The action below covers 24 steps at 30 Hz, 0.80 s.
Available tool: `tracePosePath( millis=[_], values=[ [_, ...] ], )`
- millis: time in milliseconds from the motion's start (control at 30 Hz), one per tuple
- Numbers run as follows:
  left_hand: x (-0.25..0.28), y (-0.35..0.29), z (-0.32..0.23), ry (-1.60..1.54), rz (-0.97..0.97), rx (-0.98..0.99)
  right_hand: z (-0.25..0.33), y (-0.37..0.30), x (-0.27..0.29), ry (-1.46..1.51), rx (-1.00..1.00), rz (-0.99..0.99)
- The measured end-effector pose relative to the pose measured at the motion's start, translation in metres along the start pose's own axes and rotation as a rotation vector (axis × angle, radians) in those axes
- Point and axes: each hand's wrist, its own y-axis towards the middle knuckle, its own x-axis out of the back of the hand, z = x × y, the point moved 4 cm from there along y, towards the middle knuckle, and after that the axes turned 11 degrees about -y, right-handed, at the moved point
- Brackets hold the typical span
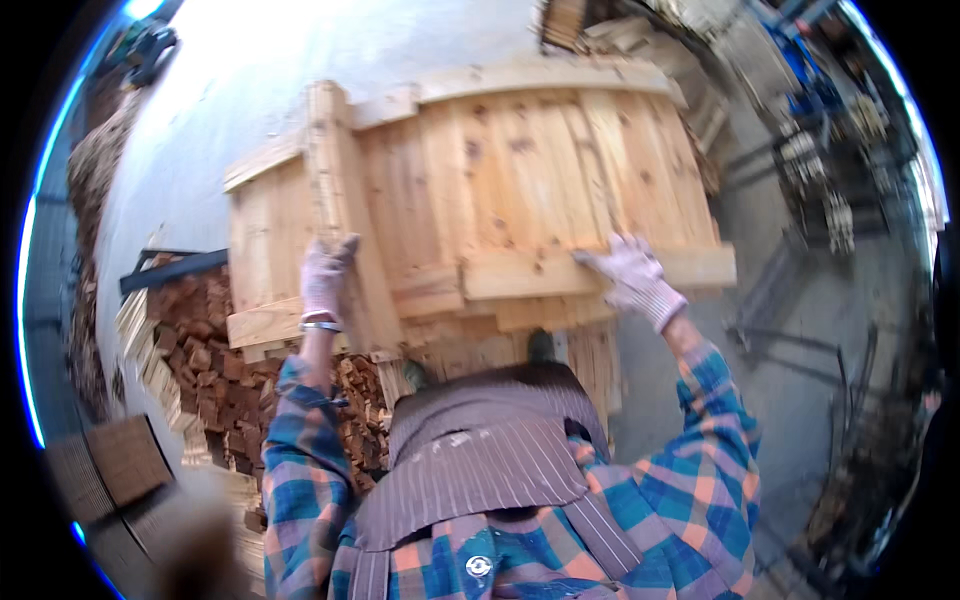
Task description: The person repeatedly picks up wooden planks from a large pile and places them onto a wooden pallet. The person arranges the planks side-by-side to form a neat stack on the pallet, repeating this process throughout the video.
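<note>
Left hand: your gloved left hand [325,282] lies at the near part of the crossing board [340,180], fingers pointing away from you and their tips bent over toward the right; whether it is clamped on the wood, I cannot tell.
Right hand: your gloved right hand [628,272] touches the lower batten [540,275], thumb stretched leftward, fingers reaching up past the batten's far edge; how firmly it grips, I cannot tell.
Spacing: your hands are well apart, the left one slightly nearer to you.
Forearms: both come up from below in plaid sleeves [715,430], the right angling inward, the left steeper, with a band [321,325] at its wrist.
Wooden panel: the knotty plank panel [520,170] spreads in front of you, beyond your striped apron [480,470].
Crossing board: it runs lengthwise away from you over the panel's left part.
Left side: brown wood blocks [205,365] lie heaped near your left forearm.
</note>
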Motion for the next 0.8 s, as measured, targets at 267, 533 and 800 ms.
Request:
tracePosePath(
  millis=[267, 533, 800],
  values=[
    [0.019, 0.003, -0.031, 0.283, 0.085, -0.087, 0.168, 0.178, 0.057, 1.884, 0.178, 0.007],
    [0.09, 0.008, 0.02, -0.219, 0.105, 0.028, 0.311, 0.207, 0.1, 1.87, 0.15, -0.205],
    [0.235, 0.083, 0.047, 0.294, -0.027, 0.048, 0.369, 0.263, 0.112, 1.408, -0.083, -0.261]
  ],
)
